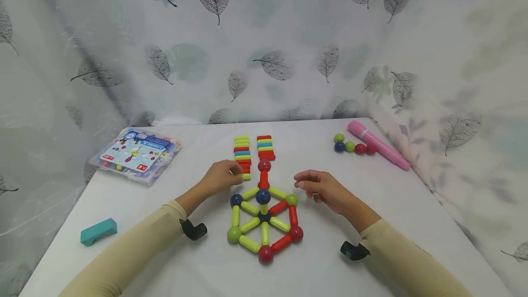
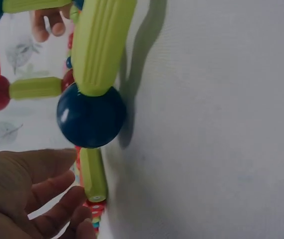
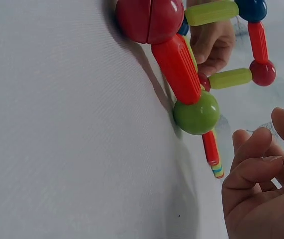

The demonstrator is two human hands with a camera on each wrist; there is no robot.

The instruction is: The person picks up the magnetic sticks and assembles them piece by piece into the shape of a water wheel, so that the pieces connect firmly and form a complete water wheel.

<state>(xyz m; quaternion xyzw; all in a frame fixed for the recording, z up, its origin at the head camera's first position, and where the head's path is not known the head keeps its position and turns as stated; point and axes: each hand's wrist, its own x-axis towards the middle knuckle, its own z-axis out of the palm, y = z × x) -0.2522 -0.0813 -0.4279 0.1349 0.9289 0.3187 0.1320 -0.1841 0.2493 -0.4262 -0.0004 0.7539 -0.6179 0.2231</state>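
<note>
My left hand (image 1: 220,177) rests on the desk (image 1: 412,205) with its fingers (image 2: 57,219) curled against the near end of the left stack of magnetic sticks (image 1: 242,157), pinching the yellow-green stick (image 1: 245,177) at the bottom of that stack. My right hand (image 1: 326,189) hovers just right of the model, fingers (image 3: 254,149) loosely bent and holding nothing, their tips pointing toward the green ball (image 1: 291,199) at the model's upper right corner.

Between my hands lies the hexagon model (image 1: 264,221), flat on the desk: yellow-green and red sticks join balls at the corners, with spokes running to a dark blue ball in the middle. A second dark blue ball (image 1: 262,196) sits at the top, and from it a red stick (image 1: 263,179) runs away from me to a red ball (image 1: 264,165). In the left wrist view a dark blue corner ball (image 2: 91,117) sits close to my fingers.

Beyond the model stand 2 stacks of sticks side by side, the right stack (image 1: 265,147) untouched. Far right lie 5 loose balls (image 1: 350,145) in green, blue and red, just beside a pink pen-shaped tool (image 1: 377,144). At the far left corner lies a clear plastic package (image 1: 136,154), and nearer me on the left a teal block (image 1: 98,231). A leaf-print curtain (image 1: 268,35) hangs behind the desk.
</note>
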